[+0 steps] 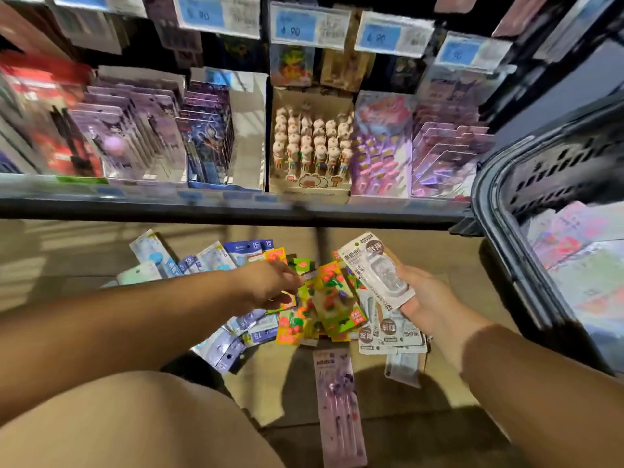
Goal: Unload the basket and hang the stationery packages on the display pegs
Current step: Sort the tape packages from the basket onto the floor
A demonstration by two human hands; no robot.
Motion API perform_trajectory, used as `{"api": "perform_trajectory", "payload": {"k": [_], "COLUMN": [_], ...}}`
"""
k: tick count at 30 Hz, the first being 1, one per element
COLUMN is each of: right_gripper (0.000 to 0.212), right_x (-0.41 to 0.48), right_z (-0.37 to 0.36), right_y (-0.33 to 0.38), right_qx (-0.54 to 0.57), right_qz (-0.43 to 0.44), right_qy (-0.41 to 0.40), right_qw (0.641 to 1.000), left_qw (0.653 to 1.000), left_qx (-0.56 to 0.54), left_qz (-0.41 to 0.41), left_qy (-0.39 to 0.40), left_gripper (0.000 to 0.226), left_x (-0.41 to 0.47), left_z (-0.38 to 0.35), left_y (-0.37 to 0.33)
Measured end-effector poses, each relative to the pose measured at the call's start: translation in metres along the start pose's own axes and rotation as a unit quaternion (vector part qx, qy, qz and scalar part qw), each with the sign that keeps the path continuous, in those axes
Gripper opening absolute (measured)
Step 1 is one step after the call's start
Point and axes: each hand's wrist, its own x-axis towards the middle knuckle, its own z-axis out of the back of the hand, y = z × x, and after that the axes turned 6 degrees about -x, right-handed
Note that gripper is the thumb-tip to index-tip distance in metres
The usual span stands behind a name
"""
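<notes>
A dark shelf edge (pixel 236 214) overhangs a tan tiled floor (pixel 67 258) (dim, shadowed).

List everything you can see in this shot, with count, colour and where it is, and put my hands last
White package: one, white and grey, held in the right hand.
Fruit-print packages: several, green, yellow and orange, floor pile centre.
Blue and white packages: several, floor, left of the pile.
White and brown packages: a few, floor under the right hand.
Purple pen package: one, lilac, floor nearest the camera.
Basket: one, dark, at right, packages inside.
Figure-topped pens: many, cream, box on the shelf.
Price tags: several, blue and white, above the shelf.
Left hand: on the fruit-print packages.
Right hand: grips the white package.
</notes>
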Motion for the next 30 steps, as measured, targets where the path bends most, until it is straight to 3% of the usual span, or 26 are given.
{"api": "perform_trajectory", "payload": {"k": [5,7,10,12,15,18,21,25,28,30], "right_gripper": [0.01,0.012,0.019,0.014,0.023,0.024,0.023,0.034,0.042,0.035], "right_x": [-0.015,-0.014,-0.007,-0.003,0.003,0.015,0.027,0.033,0.031,0.026], "right_z": [-0.001,0.004,0.013,0.017,0.025,0.036,0.046,0.053,0.052,0.05], "right_y": [-0.004,-0.014,-0.037,-0.049,-0.06,-0.063,-0.058,-0.053,-0.049,-0.038], "right_qx": [0.054,0.081,0.065,0.056,0.1,0.036,-0.03,-0.146,-0.21,-0.209], "right_qz": [-0.014,-0.021,-0.024,-0.027,-0.051,-0.041,-0.018,-0.01,-0.015,0.009], "right_qy": [0.045,0.041,0.009,-0.016,-0.012,-0.037,-0.092,-0.092,-0.085,-0.082], "right_qw": [0.997,0.996,0.998,0.998,0.994,0.998,0.995,0.985,0.974,0.974], "left_qw": [0.996,0.993,0.984,0.978,0.985,0.995,0.988,0.972,0.966,0.964], "left_qx": [0.091,0.113,0.142,0.167,0.125,0.027,0.052,0.181,0.23,0.238], "left_qz": [-0.016,-0.001,0.054,0.093,0.11,0.088,0.008,0.023,0.014,0.012], "left_qy": [0.014,0.04,0.089,0.082,0.034,-0.034,-0.148,-0.145,-0.12,-0.115], "left_gripper": [0.033,0.017,0.018,0.015,0.013,0.022,0.028,0.031,0.069,0.061], "left_x": [0.014,0.015,0.021,0.035,0.056,0.067,0.074,0.075,0.087,0.092], "left_z": [-0.035,-0.049,-0.076,-0.095,-0.126,-0.158,-0.18,-0.186,-0.182,-0.179], "left_y": [-0.036,-0.052,-0.065,-0.059,-0.04,-0.02,-0.004,-0.01,-0.018,-0.025]}}
